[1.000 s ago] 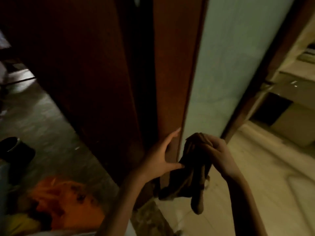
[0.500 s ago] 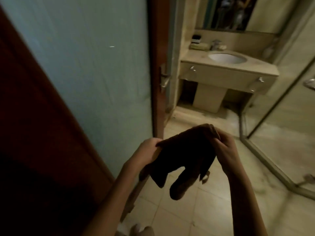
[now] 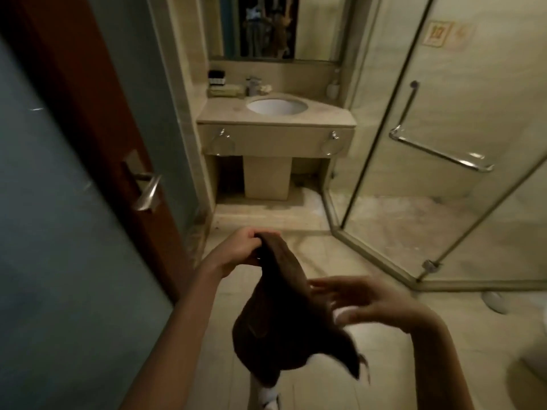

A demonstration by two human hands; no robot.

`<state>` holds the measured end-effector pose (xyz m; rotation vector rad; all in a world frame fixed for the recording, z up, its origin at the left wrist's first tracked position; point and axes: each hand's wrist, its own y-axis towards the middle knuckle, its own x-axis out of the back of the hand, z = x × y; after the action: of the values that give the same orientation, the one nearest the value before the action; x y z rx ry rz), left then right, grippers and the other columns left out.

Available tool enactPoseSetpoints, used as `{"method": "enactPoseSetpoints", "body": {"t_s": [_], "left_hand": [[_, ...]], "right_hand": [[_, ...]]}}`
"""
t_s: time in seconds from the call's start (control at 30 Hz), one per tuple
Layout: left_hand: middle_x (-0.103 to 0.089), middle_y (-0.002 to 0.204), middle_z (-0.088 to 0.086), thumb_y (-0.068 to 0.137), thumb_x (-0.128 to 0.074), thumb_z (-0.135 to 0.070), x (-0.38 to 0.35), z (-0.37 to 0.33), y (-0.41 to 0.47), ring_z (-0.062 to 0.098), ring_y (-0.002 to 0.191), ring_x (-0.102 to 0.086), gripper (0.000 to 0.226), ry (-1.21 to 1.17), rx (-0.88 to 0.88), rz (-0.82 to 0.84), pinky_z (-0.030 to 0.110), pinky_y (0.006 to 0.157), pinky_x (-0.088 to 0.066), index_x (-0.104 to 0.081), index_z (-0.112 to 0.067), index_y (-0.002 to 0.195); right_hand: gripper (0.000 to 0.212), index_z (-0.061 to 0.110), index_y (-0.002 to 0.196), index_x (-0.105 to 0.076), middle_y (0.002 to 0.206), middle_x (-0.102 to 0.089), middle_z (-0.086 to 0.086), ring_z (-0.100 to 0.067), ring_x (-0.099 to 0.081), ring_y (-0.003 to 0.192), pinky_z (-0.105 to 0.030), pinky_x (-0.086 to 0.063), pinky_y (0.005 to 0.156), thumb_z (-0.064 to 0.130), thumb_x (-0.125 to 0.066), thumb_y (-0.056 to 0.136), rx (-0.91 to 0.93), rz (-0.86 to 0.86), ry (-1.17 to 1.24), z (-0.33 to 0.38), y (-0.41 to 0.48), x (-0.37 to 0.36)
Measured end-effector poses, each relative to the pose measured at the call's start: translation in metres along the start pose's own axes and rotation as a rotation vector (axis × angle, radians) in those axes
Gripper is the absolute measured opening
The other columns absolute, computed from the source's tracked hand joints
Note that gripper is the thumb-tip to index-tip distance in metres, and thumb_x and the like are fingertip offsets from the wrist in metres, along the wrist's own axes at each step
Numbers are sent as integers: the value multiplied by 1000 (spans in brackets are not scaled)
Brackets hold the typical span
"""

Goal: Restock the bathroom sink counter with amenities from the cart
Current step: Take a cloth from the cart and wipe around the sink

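Just inside the doorway, the left hand (image 3: pixel 241 250) grips the top edge of a dark brown cloth (image 3: pixel 281 321), fingers curled round it. The cloth hangs limp and rumpled, bunched into a drooping fold above the tiled floor (image 3: pixel 296 389). The right hand (image 3: pixel 365 303) is spread, fingers straight, against the cloth's side, though blurred. Well beyond stands the sink counter (image 3: pixel 225 117), small amenities (image 3: pixel 223 89) at its back left corner.

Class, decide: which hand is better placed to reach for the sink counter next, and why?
Right, probably. The right hand has spread fingers and holds nothing; the left hand grips the top of the cloth. The counter lies ahead of both.
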<state>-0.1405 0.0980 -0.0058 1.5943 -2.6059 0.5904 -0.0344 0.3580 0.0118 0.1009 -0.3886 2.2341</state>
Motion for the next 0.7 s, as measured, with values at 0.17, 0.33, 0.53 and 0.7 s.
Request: {"method": "enactPoseSetpoints", "body": {"t_s": [0.17,0.33,0.53,0.7], "left_hand": [[-63,113,-7,97,-45,-7,18,-49,82,12,107,-59,38,160,-129,215,32,94,-50,-66,-35,111],[-66,114,-1,96,-48,-7,51,-80,141,11,104,-63,44,119,-163,261,24,86,-53,-56,-37,126],[-71,84,9,93,-54,-6,84,-99,203,20,99,-69,43,86,-201,249,31,94,-49,-56,-29,130],[-72,101,15,94,-52,-3,107,-100,266,16,100,-68,38,50,-180,119,31,93,-51,-60,-24,125]], "right_hand": [[58,32,134,-47,134,-57,11,-10,-50,128,-34,-45,105,30,-71,81,-45,-361,-38,4,66,83],[73,41,141,-35,150,-30,17,-7,-28,139,-43,-30,115,32,-73,80,-25,-548,-223,-7,155,129],[50,51,118,-53,139,-45,18,-6,-45,128,-41,-42,106,41,-75,74,25,-443,-186,-21,233,170],[25,17,96,-67,89,-68,3,-12,-66,88,-34,-52,81,32,-76,78,68,-422,-97,-28,281,217]]}}
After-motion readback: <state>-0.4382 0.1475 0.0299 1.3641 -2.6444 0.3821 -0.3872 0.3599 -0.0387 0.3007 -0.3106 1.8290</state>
